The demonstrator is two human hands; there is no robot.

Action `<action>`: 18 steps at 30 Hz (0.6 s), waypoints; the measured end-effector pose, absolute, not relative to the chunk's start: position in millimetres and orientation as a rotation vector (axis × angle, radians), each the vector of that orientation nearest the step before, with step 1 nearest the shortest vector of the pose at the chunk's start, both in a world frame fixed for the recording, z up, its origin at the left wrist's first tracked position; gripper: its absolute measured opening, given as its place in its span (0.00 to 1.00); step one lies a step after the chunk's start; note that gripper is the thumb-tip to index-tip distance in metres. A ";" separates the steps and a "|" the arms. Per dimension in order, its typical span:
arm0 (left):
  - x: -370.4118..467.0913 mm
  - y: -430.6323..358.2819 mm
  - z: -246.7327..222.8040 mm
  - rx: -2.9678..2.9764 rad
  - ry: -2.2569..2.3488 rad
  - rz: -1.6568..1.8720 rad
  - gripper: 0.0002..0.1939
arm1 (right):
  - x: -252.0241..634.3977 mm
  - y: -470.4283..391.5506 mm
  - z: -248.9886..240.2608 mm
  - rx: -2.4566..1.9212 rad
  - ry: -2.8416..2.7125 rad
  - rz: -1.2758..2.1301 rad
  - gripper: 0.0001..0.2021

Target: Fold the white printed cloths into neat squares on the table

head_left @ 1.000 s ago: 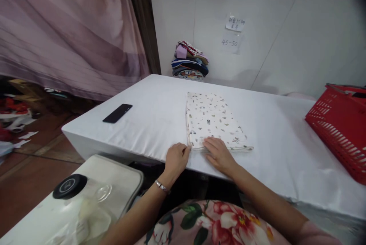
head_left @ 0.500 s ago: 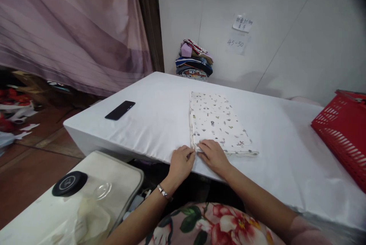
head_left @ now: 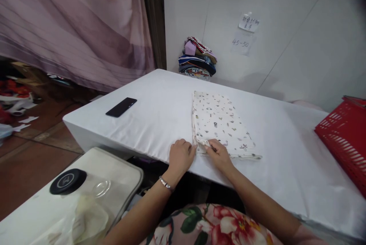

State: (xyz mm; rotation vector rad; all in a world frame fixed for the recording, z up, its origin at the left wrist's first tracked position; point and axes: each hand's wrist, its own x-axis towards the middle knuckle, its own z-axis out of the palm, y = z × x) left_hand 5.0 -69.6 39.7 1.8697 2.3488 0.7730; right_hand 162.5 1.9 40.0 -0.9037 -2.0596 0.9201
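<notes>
A folded white cloth (head_left: 220, 119) with small printed figures lies flat on the white-covered table (head_left: 154, 111). My right hand (head_left: 220, 157) is closed on the near left corner of its upper layer, which is raised and bent back a little. Beside it, at the cloth's left edge, my left hand (head_left: 180, 156) has its fingers curled together, the thumb touching the lower layers at that corner. The left fingertips are partly hidden, and a silver bracelet circles that wrist.
A dark phone (head_left: 121, 107) lies on the table's left part. A red plastic basket (head_left: 340, 130) stands at the right edge. Folded fabrics (head_left: 198, 60) are stacked by the wall behind. At lower left is a cream surface (head_left: 114, 165) with a round black object (head_left: 68, 181).
My right hand has gone from resting on the corner to pinching and lifting its upper layer. My left hand stays beside the corner. The view has shifted slightly.
</notes>
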 end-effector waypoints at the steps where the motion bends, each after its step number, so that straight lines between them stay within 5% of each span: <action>1: 7.4 -67.1 40.7 1.878 2.359 0.733 0.17 | 161.9 1.5 39.5 -0.906 -2.038 0.919 0.07; 8: 22.4 -54.5 44.9 1.782 2.346 0.600 0.10 | 160.4 -1.6 34.1 -0.931 -1.898 0.955 0.09; 18: 22.2 -50.1 47.4 1.336 2.093 0.934 0.06 | 161.2 -7.6 39.0 -0.943 -1.840 1.012 0.10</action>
